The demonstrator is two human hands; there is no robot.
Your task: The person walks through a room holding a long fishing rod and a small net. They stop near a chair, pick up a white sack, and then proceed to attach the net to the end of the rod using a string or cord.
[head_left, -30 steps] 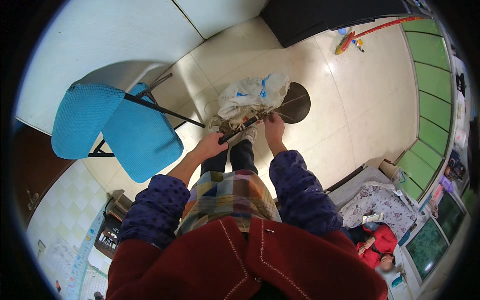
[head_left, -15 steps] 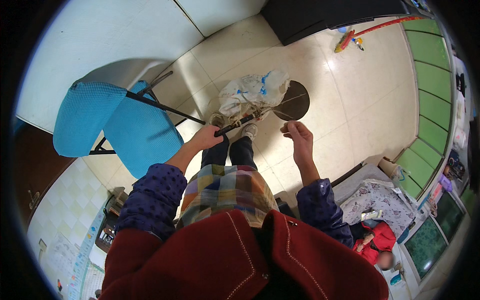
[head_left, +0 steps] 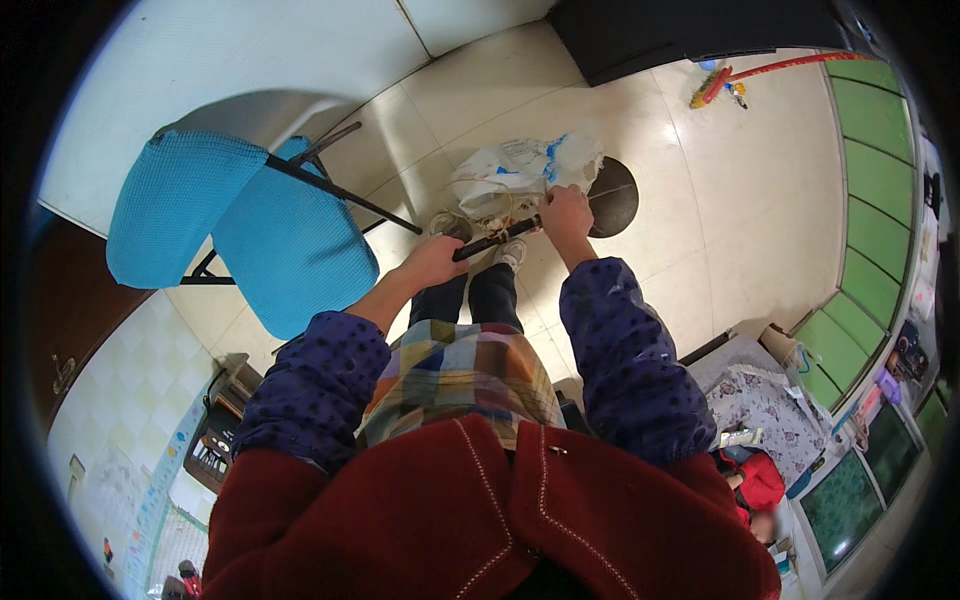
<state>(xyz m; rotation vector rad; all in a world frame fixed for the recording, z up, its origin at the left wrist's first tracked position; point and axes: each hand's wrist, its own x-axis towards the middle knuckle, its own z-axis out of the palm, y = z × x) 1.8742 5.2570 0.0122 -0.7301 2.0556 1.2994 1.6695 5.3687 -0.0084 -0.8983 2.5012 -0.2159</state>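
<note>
My left hand (head_left: 432, 262) is closed round the near end of a dark rod (head_left: 488, 243) held out over my shoes. Pale thin strands (head_left: 510, 228) hang and loop about the rod's far part. At that far end my right hand (head_left: 566, 215) is closed, its fingers hiding what they grip. Just beyond both hands lies a crumpled white plastic bag (head_left: 515, 168) with blue marks. A dark round disc-like top (head_left: 614, 203), perhaps a stool's, shows beside the bag, partly behind my right hand.
A chair with a blue cover (head_left: 290, 240) and black legs stands at the left. A broom with a red handle (head_left: 780, 68) lies at the far right. Near a bed with a flowered cover (head_left: 755, 400), a person in red (head_left: 762, 482) is at the lower right.
My right hand has moved left and away from me, from beside the rod to its far end. My left hand keeps its hold on the rod. The view has shifted slightly.
</note>
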